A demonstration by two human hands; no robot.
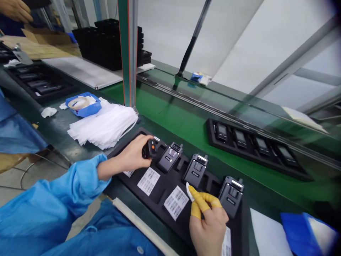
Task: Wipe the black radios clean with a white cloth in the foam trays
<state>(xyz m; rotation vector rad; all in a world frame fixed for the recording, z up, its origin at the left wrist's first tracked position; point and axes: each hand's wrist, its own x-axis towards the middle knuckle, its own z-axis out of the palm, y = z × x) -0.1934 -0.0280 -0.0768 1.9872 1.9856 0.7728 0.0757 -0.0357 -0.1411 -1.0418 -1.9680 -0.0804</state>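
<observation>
My left hand (135,153) is closed around a black handheld radio (151,147), its end with an orange button facing up, over the left end of a black foam tray (166,185). Yellow finger cots cover fingertips of my right hand (209,220), which pinches a small white wipe (189,192). Just beyond it lies a radio (195,170) in its tray slot. Two more radios of the same kind, one to the left (169,158) and one to the right (231,196), lie face down in the tray. White label sheets (176,202) rest along its near side.
A second tray (255,161) with several radios sits on the green belt (170,121). White sheets (103,124) lie piled by a blue box (84,104) at left. A green post (125,53) stands behind. Another person's hand (17,10) shows top left.
</observation>
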